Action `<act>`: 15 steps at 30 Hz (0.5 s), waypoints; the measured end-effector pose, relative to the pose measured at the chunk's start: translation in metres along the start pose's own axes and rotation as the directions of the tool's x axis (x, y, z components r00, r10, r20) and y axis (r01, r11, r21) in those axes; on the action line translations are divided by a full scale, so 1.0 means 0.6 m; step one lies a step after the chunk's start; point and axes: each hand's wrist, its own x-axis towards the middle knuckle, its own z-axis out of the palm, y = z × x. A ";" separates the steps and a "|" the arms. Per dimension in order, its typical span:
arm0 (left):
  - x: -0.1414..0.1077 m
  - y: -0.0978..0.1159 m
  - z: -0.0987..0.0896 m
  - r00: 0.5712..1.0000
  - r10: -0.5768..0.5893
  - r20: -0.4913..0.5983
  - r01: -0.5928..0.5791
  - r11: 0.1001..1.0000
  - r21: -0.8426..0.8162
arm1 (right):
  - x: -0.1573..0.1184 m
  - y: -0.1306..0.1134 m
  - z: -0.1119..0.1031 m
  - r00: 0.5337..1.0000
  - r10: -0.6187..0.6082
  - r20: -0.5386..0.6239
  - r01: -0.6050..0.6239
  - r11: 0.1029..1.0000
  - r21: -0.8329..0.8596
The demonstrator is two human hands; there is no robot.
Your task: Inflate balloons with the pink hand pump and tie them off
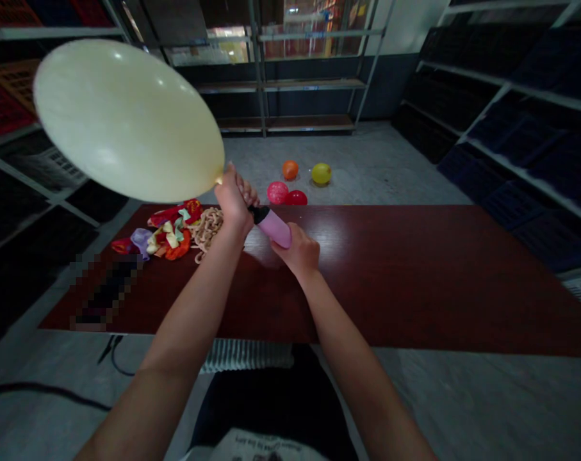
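A large, pale yellow inflated balloon (127,121) fills the upper left, its neck pointing down to my left hand (235,195). That hand is closed around the balloon's neck and the black nozzle end of a pink hand pump (273,227). My right hand (300,250) is wrapped round the other end of the pump, above the table. The nozzle tip is hidden by my left fingers. Left of my hands, a pile of uninflated balloons (172,234) in several colours lies beside a heap of beige string (208,230).
The dark red table (415,275) spans the front. A pixelated dark object (110,291) lies at its left. On the floor beyond are an orange balloon (290,169), a yellow balloon (321,173) and reddish ones. Metal shelves (314,83) and crates (525,141) stand around.
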 end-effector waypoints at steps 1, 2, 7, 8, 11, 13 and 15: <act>0.000 0.006 -0.009 1.000 -0.005 -0.008 0.005 1.000 -0.020 | 0.001 -0.001 0.000 1.000 -0.028 -0.001 0.028 1.000 -0.004; 0.000 0.013 -0.019 1.000 -0.008 -0.018 0.007 0.999 -0.043 | 0.002 -0.001 0.002 0.998 -0.061 -0.004 0.061 0.998 -0.007; -0.006 0.044 -0.083 0.998 0.004 -0.070 -0.015 0.988 -0.156 | 0.002 -0.011 0.023 0.976 -0.216 -0.022 0.216 0.976 -0.033; -0.007 0.050 -0.097 0.997 0.002 -0.079 -0.016 0.985 -0.172 | 0.001 -0.014 0.026 0.971 -0.239 -0.019 0.238 0.970 -0.041; -0.009 0.070 -0.137 0.994 0.009 -0.109 -0.033 0.975 -0.218 | -0.003 -0.024 0.028 0.956 -0.293 0.014 0.293 0.953 -0.074; -0.009 0.089 -0.161 0.990 0.017 -0.141 -0.051 0.969 -0.240 | -0.005 -0.027 0.025 0.946 -0.320 0.045 0.323 0.941 -0.097; -0.010 0.110 -0.181 0.984 0.022 -0.175 -0.066 0.966 -0.250 | -0.008 -0.026 0.020 0.935 -0.349 0.071 0.355 0.928 -0.113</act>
